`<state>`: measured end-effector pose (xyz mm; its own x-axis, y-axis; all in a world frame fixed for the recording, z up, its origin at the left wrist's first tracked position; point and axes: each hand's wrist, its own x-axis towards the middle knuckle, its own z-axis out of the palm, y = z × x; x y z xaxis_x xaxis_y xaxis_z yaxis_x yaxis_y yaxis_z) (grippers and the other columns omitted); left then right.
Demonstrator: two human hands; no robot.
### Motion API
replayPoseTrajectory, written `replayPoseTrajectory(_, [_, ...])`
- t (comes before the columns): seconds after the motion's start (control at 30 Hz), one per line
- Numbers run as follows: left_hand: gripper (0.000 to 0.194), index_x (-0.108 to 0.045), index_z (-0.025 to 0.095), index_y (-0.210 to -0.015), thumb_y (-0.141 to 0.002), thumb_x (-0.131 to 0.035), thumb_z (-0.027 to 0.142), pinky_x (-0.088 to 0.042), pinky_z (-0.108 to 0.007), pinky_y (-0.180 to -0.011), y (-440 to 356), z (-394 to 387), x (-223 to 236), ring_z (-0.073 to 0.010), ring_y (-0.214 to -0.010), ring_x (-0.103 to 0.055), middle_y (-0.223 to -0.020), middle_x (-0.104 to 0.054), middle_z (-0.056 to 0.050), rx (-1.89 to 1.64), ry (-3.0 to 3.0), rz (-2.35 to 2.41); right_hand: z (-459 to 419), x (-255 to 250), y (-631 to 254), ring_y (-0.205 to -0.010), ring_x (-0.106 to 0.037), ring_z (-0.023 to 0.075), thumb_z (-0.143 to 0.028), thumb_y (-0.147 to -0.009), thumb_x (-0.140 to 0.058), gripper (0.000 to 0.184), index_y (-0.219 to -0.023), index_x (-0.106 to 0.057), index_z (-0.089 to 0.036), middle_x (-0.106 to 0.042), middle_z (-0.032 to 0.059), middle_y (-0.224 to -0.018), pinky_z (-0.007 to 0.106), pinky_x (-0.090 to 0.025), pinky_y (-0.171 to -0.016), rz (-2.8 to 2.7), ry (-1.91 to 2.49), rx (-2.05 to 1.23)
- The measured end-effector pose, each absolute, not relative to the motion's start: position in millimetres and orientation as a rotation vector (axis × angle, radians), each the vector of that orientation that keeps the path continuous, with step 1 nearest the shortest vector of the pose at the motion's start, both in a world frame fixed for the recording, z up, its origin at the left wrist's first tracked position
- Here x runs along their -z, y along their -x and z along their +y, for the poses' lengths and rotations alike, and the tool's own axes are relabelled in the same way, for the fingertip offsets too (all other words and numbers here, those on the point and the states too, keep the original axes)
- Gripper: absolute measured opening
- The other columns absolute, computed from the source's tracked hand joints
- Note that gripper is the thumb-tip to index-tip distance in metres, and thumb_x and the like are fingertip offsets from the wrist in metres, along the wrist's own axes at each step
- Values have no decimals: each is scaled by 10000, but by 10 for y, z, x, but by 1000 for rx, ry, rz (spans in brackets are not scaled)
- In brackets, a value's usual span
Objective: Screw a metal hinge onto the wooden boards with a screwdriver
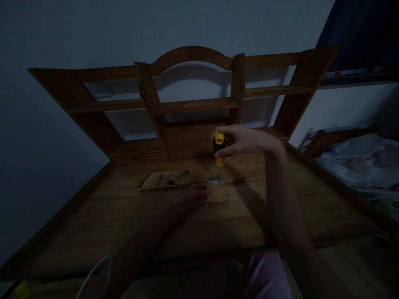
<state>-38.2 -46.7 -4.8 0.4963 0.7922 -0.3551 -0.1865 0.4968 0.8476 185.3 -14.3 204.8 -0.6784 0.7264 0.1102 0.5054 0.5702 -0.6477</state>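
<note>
Screwdriver (219, 146): handle black through the middle, yellow at cap and collar, shaft silvery; hinge (214, 181) a dull silver-grey, small wood block (216, 194) plain pale tan. Broken board (165, 179) yellowish tan, blotched dark brown to near-black; tabletop (109, 207) warm brown with lighter, yellowish streaks of grain running sideways, the shelf unit (196, 107) a deeper reddish brown, its grain hard to read in the dim light. Wall (93, 33) flat blue-grey, curtain-like panel (368, 33) dark navy to near-black, plastic bundle (368, 162) mottled whitish with a trace of green low down, cord (109, 263) white, trouser leg (268, 274) dusky pink-mauve.
</note>
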Motion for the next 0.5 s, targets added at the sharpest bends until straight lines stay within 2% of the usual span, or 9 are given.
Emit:
replayPoseTrajectory(0.13, [201,-720,143,-986,-803,-779,202,-572,-264,-846,387,-441,104,-174,-913,-713,-1028,-735,-96,-689,-841,814,-149,-2025,-1849,-705,-707,160,-392,-742,-786,328,-960,-629,-205,-728,-1,-839,247,-515,-613,-2527,893,-994])
replayPoseTrajectory(0.4, [110,-703,143,-914,-818,-753,156,-554,-241,-810,368,-473,20,-151,-858,-698,-941,-731,-73,-694,-807,859,-178,-2075,-1864,-695,-701,167,-418,-758,-776,300,-899,-633,-195,-727,9,-813,257,-511,-618,-2508,953,-846])
replayPoseTrajectory(0.5, [76,-696,139,-867,-820,-754,151,-548,-226,-761,358,-483,-10,-123,-747,-678,-842,-713,-47,-698,-796,855,-233,-2127,-1885,-689,-695,168,-432,-760,-772,299,-891,-644,-196,-725,7,-796,260,-498,-617,-2500,984,-780])
